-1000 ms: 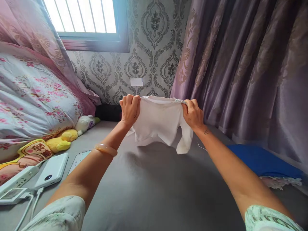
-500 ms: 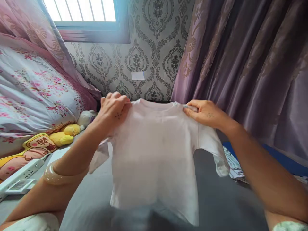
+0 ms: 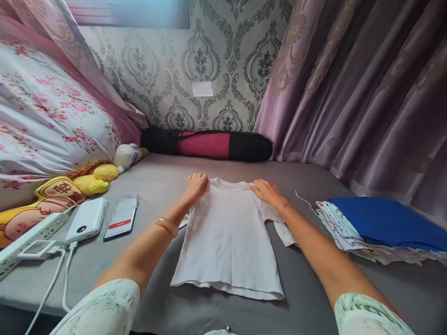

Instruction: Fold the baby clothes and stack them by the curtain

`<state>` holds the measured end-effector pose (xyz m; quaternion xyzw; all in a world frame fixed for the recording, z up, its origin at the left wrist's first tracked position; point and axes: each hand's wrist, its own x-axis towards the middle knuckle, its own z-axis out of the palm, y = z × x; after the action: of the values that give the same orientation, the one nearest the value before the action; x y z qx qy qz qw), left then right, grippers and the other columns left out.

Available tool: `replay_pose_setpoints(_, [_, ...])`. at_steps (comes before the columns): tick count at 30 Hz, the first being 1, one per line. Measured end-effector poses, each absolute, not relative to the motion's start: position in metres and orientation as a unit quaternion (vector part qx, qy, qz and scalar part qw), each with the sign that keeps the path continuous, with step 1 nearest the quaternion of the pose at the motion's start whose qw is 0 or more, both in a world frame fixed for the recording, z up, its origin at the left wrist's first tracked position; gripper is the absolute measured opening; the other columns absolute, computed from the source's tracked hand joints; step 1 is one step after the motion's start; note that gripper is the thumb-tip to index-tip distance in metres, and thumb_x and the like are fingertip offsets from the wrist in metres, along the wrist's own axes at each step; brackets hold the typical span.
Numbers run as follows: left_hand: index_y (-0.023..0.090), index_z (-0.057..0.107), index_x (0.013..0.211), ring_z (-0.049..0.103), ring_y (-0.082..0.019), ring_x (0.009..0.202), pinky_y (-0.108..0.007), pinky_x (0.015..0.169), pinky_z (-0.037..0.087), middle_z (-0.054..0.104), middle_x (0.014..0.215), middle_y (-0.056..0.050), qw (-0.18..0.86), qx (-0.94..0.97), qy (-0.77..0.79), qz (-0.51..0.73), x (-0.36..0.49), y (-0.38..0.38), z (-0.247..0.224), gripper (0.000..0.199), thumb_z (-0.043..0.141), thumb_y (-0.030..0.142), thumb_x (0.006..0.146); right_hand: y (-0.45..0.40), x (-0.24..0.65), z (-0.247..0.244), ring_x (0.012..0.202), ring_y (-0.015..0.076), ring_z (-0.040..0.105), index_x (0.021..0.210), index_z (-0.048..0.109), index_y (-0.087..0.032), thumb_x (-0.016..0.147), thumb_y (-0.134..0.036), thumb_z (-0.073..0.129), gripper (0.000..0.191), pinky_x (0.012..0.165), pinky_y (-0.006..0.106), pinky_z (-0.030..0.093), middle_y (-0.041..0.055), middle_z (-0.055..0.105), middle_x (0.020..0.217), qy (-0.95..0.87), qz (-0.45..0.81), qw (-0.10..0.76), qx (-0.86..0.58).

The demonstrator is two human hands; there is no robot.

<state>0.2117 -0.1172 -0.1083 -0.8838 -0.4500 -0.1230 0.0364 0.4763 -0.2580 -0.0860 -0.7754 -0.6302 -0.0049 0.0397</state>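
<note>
A small white long-sleeved shirt (image 3: pixel 230 237) lies spread on the grey bed sheet (image 3: pixel 164 174), its neckline away from me and its hem towards me. My left hand (image 3: pixel 197 186) grips the shirt's left shoulder, fingers closed on the cloth. At the opposite shoulder, my right hand (image 3: pixel 267 190) pinches the fabric beside the collar. The right sleeve comes out from under my right forearm, bent downward. Most of the left sleeve is hidden behind my left arm.
To the right sits a folded pile with blue cloth (image 3: pixel 391 221) on top. On the left are a phone (image 3: pixel 122 221), a white power bank (image 3: pixel 86 218), a power strip (image 3: pixel 33 237) with cables, and plush toys (image 3: pixel 92 179). A black-and-pink rolled bag (image 3: pixel 206 144) lies along the wall.
Both hands have lowered the shirt from mid-air onto the bed, keeping hold of its shoulders. The view has tilted down, bringing the rolled bag and phone into sight.
</note>
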Motion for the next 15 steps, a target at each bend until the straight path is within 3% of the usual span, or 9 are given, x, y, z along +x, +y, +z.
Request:
replay_pose_setpoints(6, [0.019,0.058,0.105,0.051,-0.027,0.101,-0.039,0.083,0.033,0.061,0.107,-0.014,0.062,-0.89,-0.426,-0.147,0.212,-0.106,-0.138,0.033,0.027,0.029,0.101,-0.25,0.477,-0.11,0.101,0.0219,0.063,0.115,0.059,-0.023,0.103,-0.038,0.03,0.034,0.079,0.031,0.041,0.0082,0.062,0.119,-0.622,-0.034,0.017,-0.782])
replay_pose_setpoints(15, [0.018,0.059,0.107,0.05,-0.029,0.104,-0.041,0.087,0.032,0.061,0.109,-0.015,0.061,-0.89,-0.427,-0.146,0.222,-0.078,-0.145,0.037,0.024,0.031,0.101,-0.22,0.492,-0.125,0.1,0.0242,0.065,0.118,0.057,-0.021,0.103,-0.038,0.031,0.034,0.078,0.033,0.042,0.0093,0.062,0.119,-0.629,-0.045,0.023,-0.776])
